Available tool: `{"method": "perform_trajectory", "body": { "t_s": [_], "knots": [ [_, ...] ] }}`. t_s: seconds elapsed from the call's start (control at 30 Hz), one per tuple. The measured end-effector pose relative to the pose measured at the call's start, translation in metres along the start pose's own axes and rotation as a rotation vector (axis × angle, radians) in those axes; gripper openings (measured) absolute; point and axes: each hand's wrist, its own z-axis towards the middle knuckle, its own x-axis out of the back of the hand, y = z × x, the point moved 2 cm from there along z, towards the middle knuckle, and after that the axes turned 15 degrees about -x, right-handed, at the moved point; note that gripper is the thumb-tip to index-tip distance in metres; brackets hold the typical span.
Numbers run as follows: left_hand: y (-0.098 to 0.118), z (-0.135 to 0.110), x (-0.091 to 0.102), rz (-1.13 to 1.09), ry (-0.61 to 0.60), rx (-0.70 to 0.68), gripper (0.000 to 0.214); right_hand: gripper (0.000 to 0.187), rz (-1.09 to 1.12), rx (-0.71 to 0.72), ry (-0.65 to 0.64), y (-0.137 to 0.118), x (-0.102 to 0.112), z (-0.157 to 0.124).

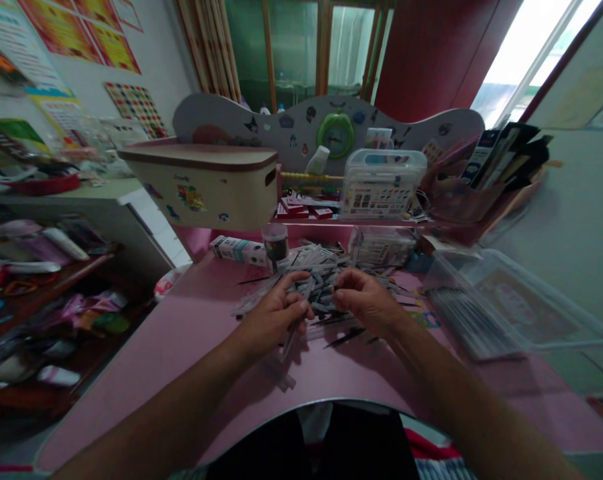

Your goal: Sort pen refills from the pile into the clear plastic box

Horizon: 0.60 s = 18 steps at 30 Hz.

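Note:
My left hand (pixel 274 319) is closed around a slim, clear tube-like piece (pixel 287 343) that slants down toward the table's front edge. To its right, my right hand (pixel 365 301) has thumb and forefinger pinched together; something small and dark shows at the fingertips, too small to name. Both hands are just in front of a loose pile of thin, pale and grey sticks or tubes (pixel 324 270). A few dark, pointed thin pieces (pixel 345 337) lie below the right hand. On the right, a clear plastic box (pixel 474 327) contains a row of similar slim grey pieces.
The pink table (pixel 181 347) has a curved front edge. Behind the pile stand a lidded jar (pixel 275 243), a long carton (pixel 239 251) and a clear case (pixel 381 247). A cream bin (pixel 201 190), a white-handled case (pixel 381 187) and a green clock (pixel 335 135) are on the raised shelf.

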Motion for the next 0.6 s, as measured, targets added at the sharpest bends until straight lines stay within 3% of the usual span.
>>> {"method": "perform_trajectory", "body": {
  "t_s": [0.17, 0.37, 0.6],
  "knots": [
    [-0.016, -0.003, -0.024, -0.089, 0.004, 0.085, 0.051, 0.03, 0.156, 0.087, 0.036, 0.003, 0.001, 0.001],
    [-0.022, 0.006, -0.028, -0.029, 0.025, 0.064, 0.042, 0.028, 0.176, 0.155, 0.093, 0.006, 0.007, 0.0],
    [-0.027, 0.007, -0.021, 0.203, 0.023, -0.117, 0.027, 0.033, 0.156, 0.163, 0.096, 0.016, 0.01, 0.009]
  ]
}}
